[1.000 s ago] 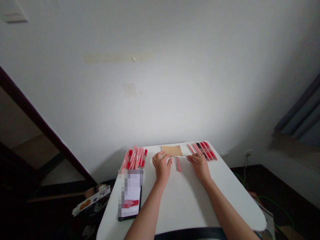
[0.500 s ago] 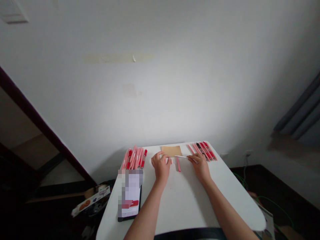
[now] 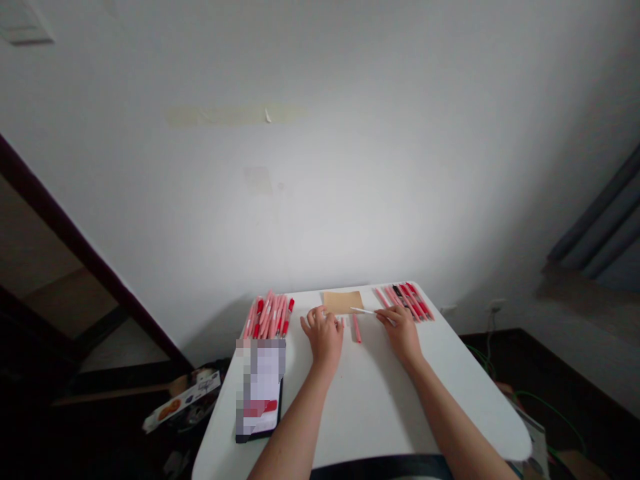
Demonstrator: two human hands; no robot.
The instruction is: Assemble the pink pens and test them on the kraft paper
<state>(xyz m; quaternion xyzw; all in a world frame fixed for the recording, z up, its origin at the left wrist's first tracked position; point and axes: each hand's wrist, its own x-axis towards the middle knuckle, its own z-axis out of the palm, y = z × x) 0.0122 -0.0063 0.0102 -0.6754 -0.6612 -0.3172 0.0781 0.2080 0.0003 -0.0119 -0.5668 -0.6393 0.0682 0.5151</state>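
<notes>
A phone [image 3: 260, 393] and a heap of red pens [image 3: 270, 316] lay on the white table [image 3: 370, 400] left of the left hand [image 3: 324, 333], which rested palm down, fingers loosely curled; I could not tell whether it gripped anything. Beyond a loose pink barrel [image 3: 357, 329] and a brown card [image 3: 343, 301], the right hand [image 3: 400, 330] pinched a thin white refill [image 3: 363, 311], beside a row of pens [image 3: 409, 301].

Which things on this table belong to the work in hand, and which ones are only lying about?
In use, as it seems:
- thin white stick, pinched by the right hand
- pink barrel, lying between both hands, near the left hand
- pen pile and pen row

Lying about:
- phone
- brown card, untouched
- box on the floor
</notes>
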